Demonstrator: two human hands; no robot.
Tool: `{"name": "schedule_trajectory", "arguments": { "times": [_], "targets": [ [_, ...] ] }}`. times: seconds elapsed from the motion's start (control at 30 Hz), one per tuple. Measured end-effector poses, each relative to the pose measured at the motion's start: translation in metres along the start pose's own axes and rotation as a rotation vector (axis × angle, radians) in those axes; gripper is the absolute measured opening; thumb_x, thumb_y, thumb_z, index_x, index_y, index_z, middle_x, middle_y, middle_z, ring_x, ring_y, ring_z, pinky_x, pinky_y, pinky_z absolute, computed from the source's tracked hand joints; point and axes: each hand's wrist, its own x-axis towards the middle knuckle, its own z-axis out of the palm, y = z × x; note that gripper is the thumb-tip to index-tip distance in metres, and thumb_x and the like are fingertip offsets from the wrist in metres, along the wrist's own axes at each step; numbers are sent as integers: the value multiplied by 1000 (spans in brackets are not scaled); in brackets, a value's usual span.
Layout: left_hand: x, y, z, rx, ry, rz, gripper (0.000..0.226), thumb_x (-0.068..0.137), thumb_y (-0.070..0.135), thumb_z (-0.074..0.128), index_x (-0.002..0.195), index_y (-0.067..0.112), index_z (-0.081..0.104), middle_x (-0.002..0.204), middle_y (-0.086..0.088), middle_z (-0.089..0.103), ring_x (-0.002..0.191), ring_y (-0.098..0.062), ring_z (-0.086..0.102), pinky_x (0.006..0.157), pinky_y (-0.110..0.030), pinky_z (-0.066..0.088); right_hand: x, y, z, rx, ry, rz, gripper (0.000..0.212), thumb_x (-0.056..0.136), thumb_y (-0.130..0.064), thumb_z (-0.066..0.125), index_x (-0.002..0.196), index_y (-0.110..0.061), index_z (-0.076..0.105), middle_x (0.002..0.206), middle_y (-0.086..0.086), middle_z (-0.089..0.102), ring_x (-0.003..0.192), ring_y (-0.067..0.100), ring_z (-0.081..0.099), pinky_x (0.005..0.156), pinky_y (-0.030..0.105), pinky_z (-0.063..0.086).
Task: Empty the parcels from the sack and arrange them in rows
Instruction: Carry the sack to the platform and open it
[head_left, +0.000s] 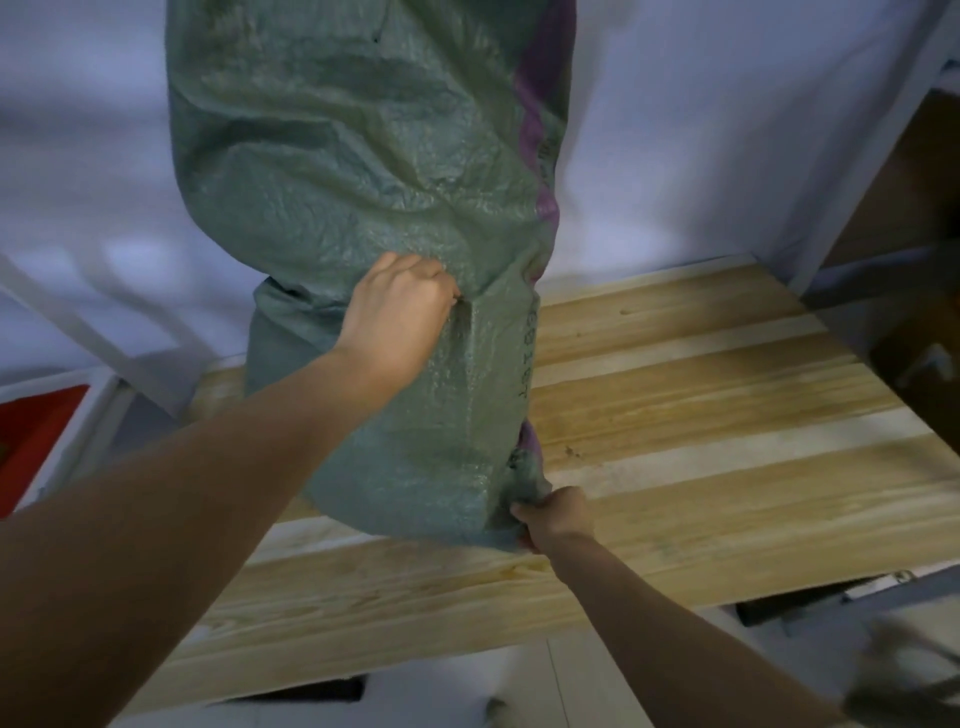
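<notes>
A tall green woven sack (363, 182) with a purple stripe down its right side stands bulging on the wooden table (701, 415). My left hand (400, 306) grips a fold of the sack's fabric at mid-height. At the sack's near bottom edge, my right hand (556, 514) grips a bunched corner. No parcels show; whatever fills the sack is hidden inside.
A white wall rises behind the table. A red object (31, 441) sits in a white frame at the far left. Dark shelving (904, 208) stands at the right. Metal parts (883, 597) lie below the table's near right edge.
</notes>
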Motion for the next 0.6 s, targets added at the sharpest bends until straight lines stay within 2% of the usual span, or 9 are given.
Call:
{"name": "schedule_trajectory", "arguments": {
  "times": [0.07, 0.13, 0.2, 0.3, 0.37, 0.43, 0.6],
  "targets": [
    [2, 7, -4, 4, 0, -8, 9, 88, 2, 66, 92, 3, 74, 89, -12, 72, 85, -31, 64, 88, -39, 45, -9, 0, -15, -54, 29, -61, 28, 86, -25, 72, 103, -4, 70, 86, 7, 66, 76, 24, 65, 68, 31, 56],
    [4, 11, -8, 2, 19, -18, 10, 90, 4, 64, 94, 5, 73, 91, -10, 72, 87, -30, 64, 89, -38, 43, -18, -5, -32, -90, 84, -144, 26, 87, -21, 70, 101, 1, 72, 87, 12, 70, 82, 25, 68, 61, 28, 47],
    [8, 21, -17, -23, 50, -37, 12, 94, 10, 61, 97, 7, 72, 95, -9, 71, 91, -28, 62, 90, -35, 39, -34, -12, -58, -107, 156, -232, 21, 92, -20, 64, 102, -4, 73, 91, 12, 71, 88, 27, 68, 63, 26, 43],
    [22, 42, -37, -79, 103, -96, 16, 97, 15, 56, 101, 10, 71, 100, -8, 70, 99, -28, 58, 89, -35, 35, -60, -26, -107, -120, 304, -320, 20, 97, -24, 57, 97, -9, 70, 83, 7, 64, 90, 31, 66, 68, 28, 44],
    [34, 57, -50, -99, 126, -133, 16, 97, 17, 57, 101, 11, 72, 102, -8, 71, 101, -29, 56, 89, -37, 36, -72, -31, -142, -113, 392, -350, 20, 98, -27, 54, 92, -13, 66, 83, 5, 64, 88, 31, 65, 71, 32, 49],
    [44, 74, -59, -140, 141, -176, 16, 96, 17, 58, 101, 11, 72, 102, -8, 71, 102, -30, 56, 88, -39, 39, -84, -34, -175, -105, 455, -372, 21, 98, -29, 53, 89, -15, 65, 85, 5, 67, 87, 31, 66, 77, 37, 54],
    [60, 111, -71, -366, 187, -405, 15, 96, 19, 59, 100, 13, 72, 100, -8, 72, 95, -29, 64, 83, -43, 53, -114, -35, -238, -112, 592, -465, 24, 94, -31, 57, 90, -14, 73, 91, 11, 72, 91, 36, 66, 82, 40, 55]
  ]
}}
